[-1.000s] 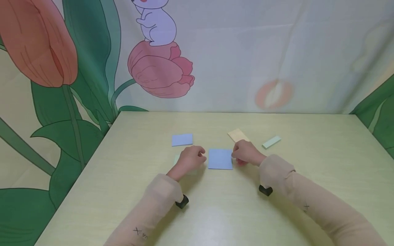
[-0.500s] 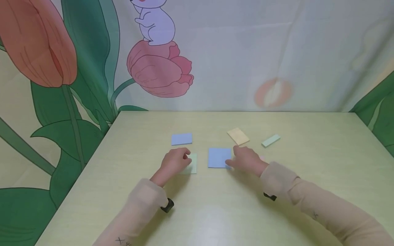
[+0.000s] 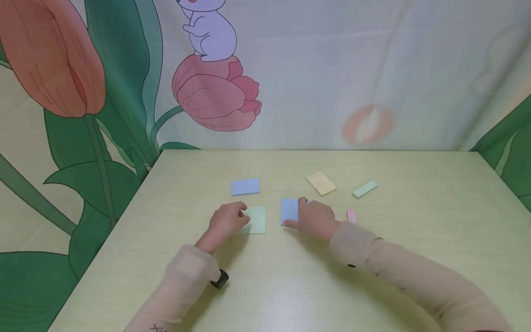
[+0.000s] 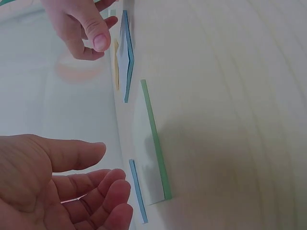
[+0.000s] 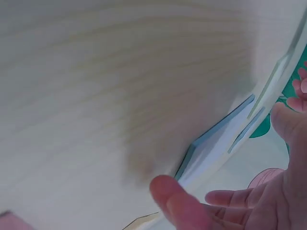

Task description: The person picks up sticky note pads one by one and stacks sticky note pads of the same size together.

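My right hand [image 3: 316, 218] is over the blue square sticky note pad [image 3: 289, 210], covering its right part in the head view. Its thumb and index finger are spread toward opposite edges of the pad. From the right wrist, that hand's fingers show apart, with the blue pad [image 5: 211, 143] just beyond them and nothing gripped. To the left, my left hand [image 3: 226, 220] hovers over the left side of the pale green square pad [image 3: 258, 220], fingers relaxed and holding nothing. In the left wrist view the thumb stands apart from the loosely bent fingers, beside the green pad [image 4: 153, 143].
A smaller blue pad [image 3: 245, 187] lies behind the green one. Farther right are a yellow pad [image 3: 321, 183], a narrow green strip pad [image 3: 365, 189] and a small pink strip [image 3: 351, 216] beside the right wrist. A printed cloth [image 3: 307, 78] hangs behind the table.
My right hand has moved left from the blue pad's right edge to over it, its fingers spreading and uncovering the pink strip. My left hand has drawn back left, uncovering part of the green pad.
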### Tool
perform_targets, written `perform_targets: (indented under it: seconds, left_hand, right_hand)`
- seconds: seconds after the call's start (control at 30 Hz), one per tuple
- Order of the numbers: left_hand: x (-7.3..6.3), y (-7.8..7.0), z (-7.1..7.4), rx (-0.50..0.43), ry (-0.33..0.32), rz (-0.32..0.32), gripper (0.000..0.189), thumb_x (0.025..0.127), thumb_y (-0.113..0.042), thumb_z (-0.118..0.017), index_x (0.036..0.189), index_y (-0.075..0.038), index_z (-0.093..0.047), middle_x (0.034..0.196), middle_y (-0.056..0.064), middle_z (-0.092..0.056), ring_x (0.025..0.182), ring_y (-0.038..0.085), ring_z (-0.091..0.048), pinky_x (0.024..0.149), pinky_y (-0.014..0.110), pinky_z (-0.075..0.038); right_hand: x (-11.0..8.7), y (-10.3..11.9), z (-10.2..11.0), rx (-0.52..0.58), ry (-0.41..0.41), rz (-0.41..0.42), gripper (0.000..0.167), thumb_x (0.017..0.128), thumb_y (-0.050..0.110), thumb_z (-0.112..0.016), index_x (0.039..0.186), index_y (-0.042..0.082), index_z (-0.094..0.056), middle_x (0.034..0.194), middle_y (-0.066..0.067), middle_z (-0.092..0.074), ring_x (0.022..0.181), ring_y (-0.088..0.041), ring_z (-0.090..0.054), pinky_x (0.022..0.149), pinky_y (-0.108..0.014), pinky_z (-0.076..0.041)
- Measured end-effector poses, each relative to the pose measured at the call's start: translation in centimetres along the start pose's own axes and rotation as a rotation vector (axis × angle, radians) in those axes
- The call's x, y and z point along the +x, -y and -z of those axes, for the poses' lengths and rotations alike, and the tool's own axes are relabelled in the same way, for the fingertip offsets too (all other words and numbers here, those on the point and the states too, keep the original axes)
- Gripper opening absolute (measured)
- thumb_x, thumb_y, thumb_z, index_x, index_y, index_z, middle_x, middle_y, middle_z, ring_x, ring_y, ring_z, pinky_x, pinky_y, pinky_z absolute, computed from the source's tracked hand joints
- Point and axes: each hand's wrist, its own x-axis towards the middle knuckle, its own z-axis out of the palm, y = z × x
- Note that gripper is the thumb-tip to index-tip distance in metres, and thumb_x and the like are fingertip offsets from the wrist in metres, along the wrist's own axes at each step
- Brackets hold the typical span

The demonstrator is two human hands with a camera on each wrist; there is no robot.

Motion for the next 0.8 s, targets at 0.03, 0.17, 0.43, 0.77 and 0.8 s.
perform_targets:
  seconds: [0.03, 0.17, 0.43, 0.77, 0.8]
  left_hand:
    - [0.0, 0.1, 0.0, -0.001, -0.001, 0.004, 0.032, 0.082, -0.021, -0.057, 0.111, -0.007, -0.057, 0.096, 0.006, -0.064, 0.082, 0.020, -0.058, 0.069, 0.033, -0.044]
    - [0.0, 0.3, -0.1, 0.000, 0.000, 0.012, 0.032, 0.082, -0.021, -0.057, 0.111, -0.008, -0.057, 0.096, 0.005, -0.064, 0.082, 0.019, -0.058, 0.068, 0.032, -0.044]
    - [-0.2, 0.4, -0.2, -0.013, 0.012, 0.028, 0.034, 0.082, -0.021, -0.057, 0.112, -0.008, -0.057, 0.097, 0.006, -0.064, 0.083, 0.020, -0.058, 0.068, 0.033, -0.045]
    - [-0.1, 0.6, -0.3, -0.008, 0.014, 0.041, 0.034, 0.082, -0.022, -0.057, 0.113, -0.009, -0.056, 0.098, 0.005, -0.064, 0.082, 0.019, -0.058, 0.065, 0.031, -0.044]
    - [-0.1, 0.6, -0.3, -0.008, 0.015, 0.041, 0.034, 0.082, -0.022, -0.057, 0.113, -0.009, -0.056, 0.098, 0.005, -0.064, 0.082, 0.019, -0.058, 0.065, 0.031, -0.044]
  right_hand:
    - [0.0, 0.2, -0.1, -0.010, -0.017, 0.009, 0.076, 0.075, 0.060, -0.053, 0.117, -0.003, -0.043, 0.067, -0.011, -0.055, 0.052, -0.020, -0.051, 0.043, -0.030, -0.037]
    - [0.3, 0.7, -0.3, -0.055, -0.071, 0.030, 0.079, 0.075, 0.062, -0.052, 0.118, -0.004, -0.043, 0.058, -0.007, -0.052, 0.049, -0.020, -0.051, 0.041, -0.030, -0.037]
    - [0.8, 1.3, -0.7, -0.079, -0.112, 0.008, 0.084, 0.073, 0.061, -0.055, 0.121, -0.006, -0.041, 0.053, -0.006, -0.051, 0.045, -0.020, -0.051, 0.042, -0.031, -0.040]
    - [1.1, 1.7, -1.0, -0.138, -0.110, -0.011, 0.089, 0.070, 0.066, -0.055, 0.122, -0.004, -0.041, 0.055, -0.010, -0.053, 0.045, -0.022, -0.053, 0.041, -0.033, -0.043]
    - [1.1, 1.7, -1.0, -0.146, -0.112, -0.011, 0.089, 0.069, 0.066, -0.055, 0.122, -0.004, -0.041, 0.055, -0.011, -0.054, 0.045, -0.022, -0.053, 0.041, -0.033, -0.043]
